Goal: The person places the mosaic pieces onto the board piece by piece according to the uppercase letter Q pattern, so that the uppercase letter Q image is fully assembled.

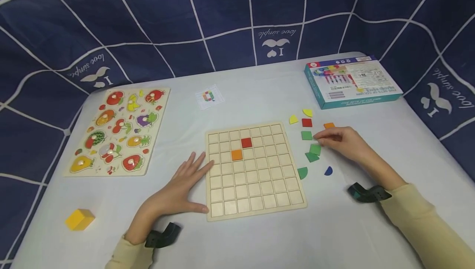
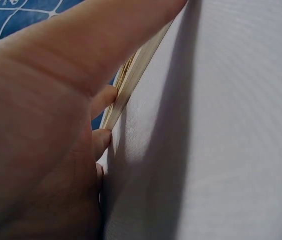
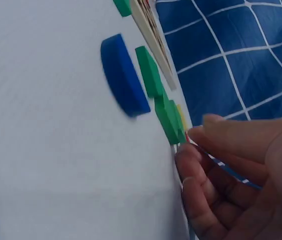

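A wooden grid board [image 1: 256, 178] lies in front of me, with a red square [image 1: 246, 142] and an orange square [image 1: 236, 154] in two of its cells. My left hand [image 1: 179, 194] rests at the board's left edge, fingers spread and thumb near the lower corner. On the right, my right hand [image 1: 343, 142] has bent fingers, its fingertips beside a green square [image 1: 306, 135]. Whether they pinch it is hidden. Nearer lie another green square [image 1: 315, 149], a green piece [image 1: 312, 157], a green quarter-circle [image 1: 302, 173] and a blue rounded piece [image 3: 123, 75].
Yellow quarter-circles [image 1: 307, 113], a red square [image 1: 306, 122] and an orange piece [image 1: 329, 125] lie beyond. A pattern card [image 1: 215, 100] and teal-sided box [image 1: 352, 81] sit farther back. A fruit puzzle [image 1: 122, 137] and yellow block [image 1: 79, 219] are at left.
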The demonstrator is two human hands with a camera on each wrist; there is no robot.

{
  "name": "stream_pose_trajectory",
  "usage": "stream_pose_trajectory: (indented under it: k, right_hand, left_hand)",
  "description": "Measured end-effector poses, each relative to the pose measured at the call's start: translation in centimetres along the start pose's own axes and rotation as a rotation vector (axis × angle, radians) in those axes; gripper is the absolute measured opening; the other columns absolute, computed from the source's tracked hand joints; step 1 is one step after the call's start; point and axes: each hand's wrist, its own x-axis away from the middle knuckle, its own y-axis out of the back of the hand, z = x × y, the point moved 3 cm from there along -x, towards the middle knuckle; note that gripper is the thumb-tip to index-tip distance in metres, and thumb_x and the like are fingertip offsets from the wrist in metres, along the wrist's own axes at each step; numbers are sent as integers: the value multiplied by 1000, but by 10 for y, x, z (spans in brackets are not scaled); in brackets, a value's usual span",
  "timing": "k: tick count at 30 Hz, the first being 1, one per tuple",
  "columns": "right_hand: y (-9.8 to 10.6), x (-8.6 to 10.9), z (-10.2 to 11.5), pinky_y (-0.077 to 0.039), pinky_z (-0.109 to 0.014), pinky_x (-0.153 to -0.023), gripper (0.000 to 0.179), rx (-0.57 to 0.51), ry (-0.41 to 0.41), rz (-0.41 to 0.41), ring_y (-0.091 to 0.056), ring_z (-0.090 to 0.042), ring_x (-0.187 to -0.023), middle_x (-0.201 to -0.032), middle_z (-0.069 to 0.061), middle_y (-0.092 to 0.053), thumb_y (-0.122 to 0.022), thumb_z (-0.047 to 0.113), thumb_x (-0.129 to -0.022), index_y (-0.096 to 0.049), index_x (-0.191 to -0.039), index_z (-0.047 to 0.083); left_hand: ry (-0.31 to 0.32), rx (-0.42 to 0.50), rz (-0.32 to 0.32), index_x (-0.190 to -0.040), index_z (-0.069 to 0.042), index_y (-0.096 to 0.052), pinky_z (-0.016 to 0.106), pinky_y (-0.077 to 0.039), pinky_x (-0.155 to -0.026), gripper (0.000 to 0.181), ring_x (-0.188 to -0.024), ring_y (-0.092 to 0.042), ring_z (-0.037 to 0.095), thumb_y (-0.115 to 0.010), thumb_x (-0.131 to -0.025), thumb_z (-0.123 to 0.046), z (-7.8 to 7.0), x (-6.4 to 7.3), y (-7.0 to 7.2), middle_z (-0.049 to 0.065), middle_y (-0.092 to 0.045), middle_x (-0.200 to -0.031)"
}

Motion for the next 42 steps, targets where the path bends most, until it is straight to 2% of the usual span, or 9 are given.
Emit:
stream_pose_trajectory:
  k: [4, 8, 11, 17, 24, 34, 42]
  right_hand:
    - [0, 5, -3, -44, -21, -61, 22, 45, 56, 31, -53, -21, -74, -88, -8, -64, -69, 10, -85, -69, -106, 1]
    - [-4, 8, -3, -40, -24, -58, 24, 103, 112, 13, -46, -20, -72, -78, -3, -54, -73, 4, -79, -70, -103, 4]
    - [-7, 10, -1, -39, -24, -58, 25, 130, 141, -9, -45, -19, -72, -77, -2, -52, -75, 0, -76, -71, -101, 4]
    - [-12, 11, 3, -39, -25, -60, 23, 176, 150, -30, -46, -19, -74, -79, -2, -53, -74, -1, -76, -71, -99, 4]
    - [-14, 13, 5, -40, -26, -64, 24, 200, 129, -36, -46, -19, -76, -82, -3, -54, -75, 0, -75, -71, -99, 3]
    - [-20, 14, 6, -41, -23, -60, 23, 169, 150, -43, -49, -19, -71, -76, -1, -56, -72, -5, -75, -66, -96, 4]
    - [-13, 5, 19, -49, -15, -64, 14, 26, 135, -74, -60, -20, -70, -84, -7, -64, -69, -7, -80, -67, -91, 1]
  left_hand:
    - [-3, 1, 0, -150, -19, -22, 47, 2, -109, 116, -139, 12, 28, -78, -58, -60, -1, -1, 1, 8, -2, -156]
    - [-8, 1, 1, -151, -19, -21, 47, 2, -109, 115, -139, 12, 27, -78, -59, -60, -1, -2, 1, 7, -2, -156]
    - [-8, -4, 0, -151, -19, -21, 47, 1, -109, 115, -139, 12, 27, -77, -59, -61, -1, -3, 1, 7, -2, -156]
    - [2, -9, -1, -151, -21, -21, 47, 1, -109, 116, -139, 12, 26, -76, -58, -64, 2, -2, -1, 5, -2, -156]
    - [-16, 0, -8, -151, -19, -21, 48, 1, -109, 116, -139, 12, 27, -76, -59, -64, 3, -1, -3, 6, -2, -156]
    - [-22, 10, -7, -150, -17, -22, 47, 1, -109, 116, -139, 11, 28, -77, -59, -61, 0, 0, -2, 8, -3, -156]
    - [-12, 3, 0, -151, -17, -21, 47, 2, -109, 116, -139, 12, 28, -77, -59, -61, 1, 1, 0, 8, -1, -156]
